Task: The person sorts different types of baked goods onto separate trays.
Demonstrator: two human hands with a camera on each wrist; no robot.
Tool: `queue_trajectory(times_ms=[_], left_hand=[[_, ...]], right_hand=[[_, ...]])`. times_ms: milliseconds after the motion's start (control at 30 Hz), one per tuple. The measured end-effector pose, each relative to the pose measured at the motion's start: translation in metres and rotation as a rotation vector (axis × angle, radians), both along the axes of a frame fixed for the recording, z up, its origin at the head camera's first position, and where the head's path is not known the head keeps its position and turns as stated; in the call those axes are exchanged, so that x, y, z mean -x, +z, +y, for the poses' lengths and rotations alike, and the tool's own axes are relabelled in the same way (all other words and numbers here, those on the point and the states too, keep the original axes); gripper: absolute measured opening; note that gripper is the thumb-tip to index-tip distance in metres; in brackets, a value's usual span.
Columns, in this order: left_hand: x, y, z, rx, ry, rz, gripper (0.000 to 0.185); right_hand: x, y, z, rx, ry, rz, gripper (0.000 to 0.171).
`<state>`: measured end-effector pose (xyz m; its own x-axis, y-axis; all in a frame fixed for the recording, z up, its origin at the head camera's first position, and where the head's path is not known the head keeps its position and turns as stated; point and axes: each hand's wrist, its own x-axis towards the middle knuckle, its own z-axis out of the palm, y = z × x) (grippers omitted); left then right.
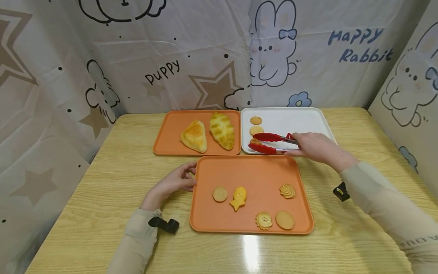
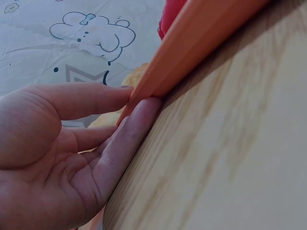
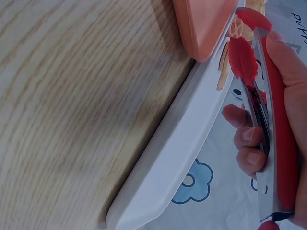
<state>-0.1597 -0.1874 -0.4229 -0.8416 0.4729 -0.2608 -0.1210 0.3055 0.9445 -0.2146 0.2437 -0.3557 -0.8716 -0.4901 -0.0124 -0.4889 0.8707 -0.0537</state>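
- The right hand point(image 1: 316, 146) is gripping a pair of red tongs point(image 1: 272, 142), fingers curled round the handles, and is holding them over the white tray point(image 1: 308, 120) at the back right of the table point(image 1: 113, 190).
- The tongs are standing open, their two red tips lying on either side of the nearest of three cookies point(image 1: 256, 131) lined up along the white tray's left edge; whether the tips are touching that cookie is not clear.
- The left hand point(image 1: 172, 184) is resting on the table with its fingers loosely curved, the fingertips point(image 2: 144, 108) pressing against the left rim of the near orange tray point(image 1: 253, 171); it is steadying the rim rather than clasping it.
- The near orange tray is carrying five cookies: a round one point(image 1: 220, 194), a fish-shaped one point(image 1: 238, 198), a swirl point(image 1: 287, 191), a jagged-edged one point(image 1: 264, 220) and a plain round one point(image 1: 285, 220).
- A second orange tray point(image 1: 167, 133) at the back left is holding two bread pastries point(image 1: 208, 133) lying side by side.
- Cloth printed with cartoon rabbits point(image 1: 270, 45) is hanging behind the table.
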Motion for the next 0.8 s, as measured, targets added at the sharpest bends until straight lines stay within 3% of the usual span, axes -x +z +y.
queue_trajectory(times_ms=[400, 800], left_hand=[[0.001, -0.002, 0.000, -0.014, 0.003, 0.002, 0.066], [0.000, -0.001, 0.000, -0.004, -0.005, 0.007, 0.066]], right_hand=[[-0.012, 0.007, 0.003, -0.003, -0.034, -0.028, 0.062], [-0.056, 0.018, 0.001, 0.029, 0.033, -0.015, 0.059]])
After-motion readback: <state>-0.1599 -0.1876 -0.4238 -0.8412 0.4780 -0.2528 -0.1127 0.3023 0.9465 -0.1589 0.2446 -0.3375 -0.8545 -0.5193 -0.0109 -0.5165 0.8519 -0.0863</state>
